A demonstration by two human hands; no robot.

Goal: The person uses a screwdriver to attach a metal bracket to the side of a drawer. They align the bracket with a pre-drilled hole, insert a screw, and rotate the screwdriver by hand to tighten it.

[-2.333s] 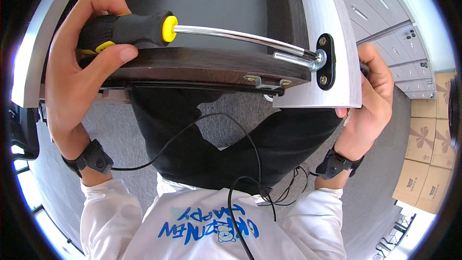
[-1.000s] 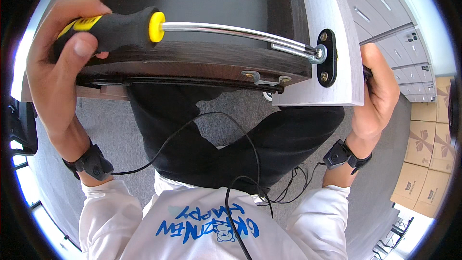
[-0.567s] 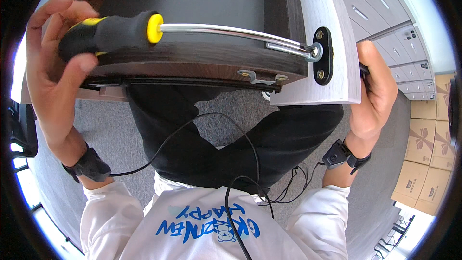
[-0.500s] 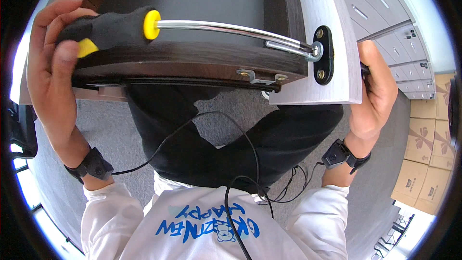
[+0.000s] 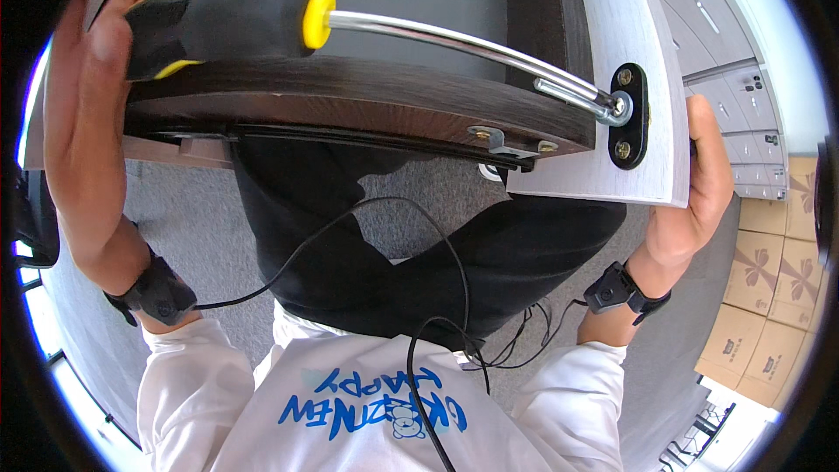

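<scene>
Above grey carpet, near stacked cardboard boxes, sitting at a dark wooden drawer with a pale front panel. Cupping the butt of a black-and-yellow screwdriver in the left hand, holding those fingers loosely apart, firmness unclear. Bracing the panel's outer face with the right hand, folding its fingers there, hiding the fingertips and anything in their pinch. Laying the screwdriver above the drawer's edge, setting its tip at a round metal fitting on a black oval plate. Likely risking a slipping tip and a scratched panel through tilting the handle or gripping loosely. Counting one screwdriver, one plate bearing two screws, one bracket bearing two more, at least six boxes, two hands.
</scene>
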